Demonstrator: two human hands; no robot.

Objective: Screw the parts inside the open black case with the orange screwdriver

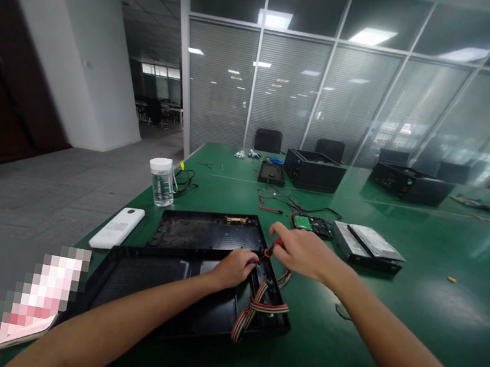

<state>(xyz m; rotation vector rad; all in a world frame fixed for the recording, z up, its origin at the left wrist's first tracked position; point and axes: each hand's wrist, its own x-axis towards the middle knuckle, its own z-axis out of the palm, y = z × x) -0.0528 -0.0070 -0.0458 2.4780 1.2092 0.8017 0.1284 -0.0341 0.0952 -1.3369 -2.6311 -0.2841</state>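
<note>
A black plastic case shell (146, 283) lies open on the green table (389, 335) in front of me, with a second black panel (208, 231) just behind it. My left hand (234, 267) is curled closed at the shell's far rim. My right hand (302, 250) pinches a small red and black part (269, 251) at that same rim, right beside the left hand. A bundle of red, white and dark striped wires (259, 306) runs from under the hands down across the shell's right corner.
A white power bank (117, 228) and a clear lidded jar (162, 182) stand left of the panels. A green circuit board (311, 224), a drive (366, 246), loose cables and black computer cases (314, 169) lie further back. A glass partition rises behind the table.
</note>
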